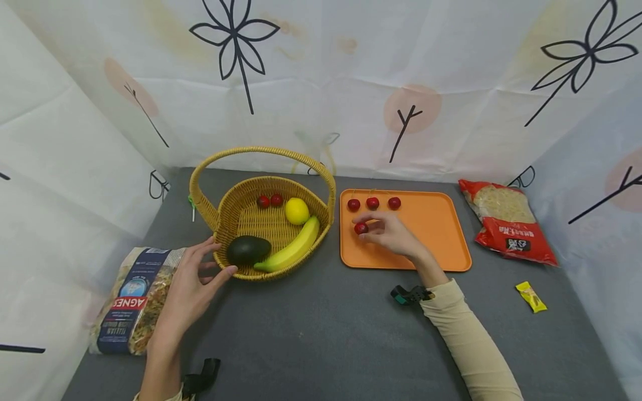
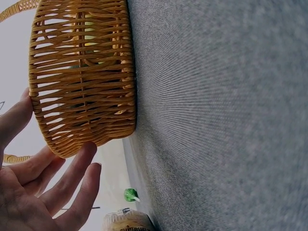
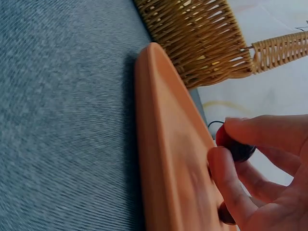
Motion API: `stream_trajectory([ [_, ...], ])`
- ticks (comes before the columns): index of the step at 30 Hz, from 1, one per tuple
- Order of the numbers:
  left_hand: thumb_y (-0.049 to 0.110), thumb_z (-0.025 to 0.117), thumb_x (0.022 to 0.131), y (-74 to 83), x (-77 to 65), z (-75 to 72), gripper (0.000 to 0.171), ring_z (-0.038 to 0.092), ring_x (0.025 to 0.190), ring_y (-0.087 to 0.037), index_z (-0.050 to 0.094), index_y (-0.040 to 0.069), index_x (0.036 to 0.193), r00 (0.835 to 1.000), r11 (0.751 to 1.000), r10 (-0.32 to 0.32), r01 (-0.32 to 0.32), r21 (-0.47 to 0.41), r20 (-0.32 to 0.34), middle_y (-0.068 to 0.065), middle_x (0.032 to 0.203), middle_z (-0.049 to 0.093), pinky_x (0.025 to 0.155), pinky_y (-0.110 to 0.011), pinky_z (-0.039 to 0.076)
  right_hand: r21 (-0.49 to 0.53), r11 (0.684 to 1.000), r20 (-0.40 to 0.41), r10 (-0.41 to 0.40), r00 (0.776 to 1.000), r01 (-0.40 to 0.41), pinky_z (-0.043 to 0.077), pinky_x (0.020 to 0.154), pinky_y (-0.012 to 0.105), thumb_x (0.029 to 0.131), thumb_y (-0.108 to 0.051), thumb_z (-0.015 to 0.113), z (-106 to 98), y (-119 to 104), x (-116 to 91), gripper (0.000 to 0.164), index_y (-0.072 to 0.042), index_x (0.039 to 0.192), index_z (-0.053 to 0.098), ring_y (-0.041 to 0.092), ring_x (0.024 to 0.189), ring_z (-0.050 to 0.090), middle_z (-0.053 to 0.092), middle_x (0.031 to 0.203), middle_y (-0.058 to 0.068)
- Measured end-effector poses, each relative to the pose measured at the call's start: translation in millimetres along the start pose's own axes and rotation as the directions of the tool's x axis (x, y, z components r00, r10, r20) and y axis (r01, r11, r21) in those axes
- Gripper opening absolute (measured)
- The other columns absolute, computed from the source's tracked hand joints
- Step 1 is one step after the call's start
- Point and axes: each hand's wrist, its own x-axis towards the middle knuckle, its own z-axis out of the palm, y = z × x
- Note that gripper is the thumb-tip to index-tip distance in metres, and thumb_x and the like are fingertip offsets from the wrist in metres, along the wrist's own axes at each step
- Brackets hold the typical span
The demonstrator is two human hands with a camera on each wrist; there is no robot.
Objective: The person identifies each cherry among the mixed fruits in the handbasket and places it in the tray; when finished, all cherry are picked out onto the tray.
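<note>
My right hand (image 1: pixel 388 234) pinches a dark red cherry (image 1: pixel 360 228) between thumb and fingertips, over the left part of the orange tray (image 1: pixel 416 228). In the right wrist view that cherry (image 3: pixel 234 143) is held above the tray's edge. Three more cherries (image 1: pixel 373 203) lie along the tray's far side. My left hand (image 1: pixel 193 284) touches the near left side of the wicker basket (image 1: pixel 251 223), its fingers spread and only slightly bent. Inside the basket are an avocado (image 1: pixel 248 250), a banana (image 1: pixel 291 249), a lemon (image 1: pixel 297 211) and two cherries (image 1: pixel 270 201).
A pasta bag (image 1: pixel 132 301) lies left of the basket, partly behind my left forearm. At the right are a red bag (image 1: pixel 511 223) and a small yellow packet (image 1: pixel 530 296). A green-topped item (image 1: pixel 191 206) sits behind the basket handle. Patterned white cloth hangs around the grey table (image 1: pixel 321 334).
</note>
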Motion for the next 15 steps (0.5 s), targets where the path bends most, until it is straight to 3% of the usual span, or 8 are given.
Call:
stream_trajectory([
  [4, 0.022, 0.079, 0.102, -0.5, 0.3, 0.1, 0.058, 0.071, 0.119, -0.048, 0.057, 0.001, 0.151, 1.000, 1.000, -0.006, 0.006, 0.001, 0.005, -0.022, 0.165, 0.044, 0.089, -0.058, 0.065, 0.000, 1.000, 0.003, 0.023, 1.000, -0.023, 0.064, 0.093, 0.026, 0.097, 0.006, 0.074, 5, 3, 3, 0.041, 0.006, 0.138, 0.067, 0.044, 0.123, 0.073, 0.071, 0.136, 0.027],
  [10, 0.023, 0.079, 0.102, 0.1, 0.4, -0.5, 0.059, 0.071, 0.118, -0.047, 0.057, 0.001, 0.152, 1.000, 1.000, -0.015, 0.015, 0.007, 0.006, -0.022, 0.165, 0.045, 0.090, -0.059, 0.065, -0.108, 0.994, -0.014, -0.027, 1.000, 0.026, 0.065, 0.100, 0.048, 0.095, 0.001, 0.080, 12, 4, 10, 0.038, 0.003, 0.131, 0.072, 0.039, 0.117, 0.076, 0.078, 0.127, 0.022],
  [15, 0.024, 0.079, 0.102, 1.4, 0.3, -0.5, 0.059, 0.071, 0.119, -0.047, 0.057, 0.000, 0.152, 1.000, 1.000, -0.017, 0.017, 0.008, 0.007, -0.022, 0.164, 0.045, 0.090, -0.059, 0.065, -0.178, 0.983, -0.046, -0.051, 0.998, 0.042, 0.064, 0.098, 0.052, 0.091, -0.004, 0.086, 16, 6, 13, 0.035, 0.001, 0.124, 0.075, 0.034, 0.112, 0.075, 0.080, 0.118, 0.018],
])
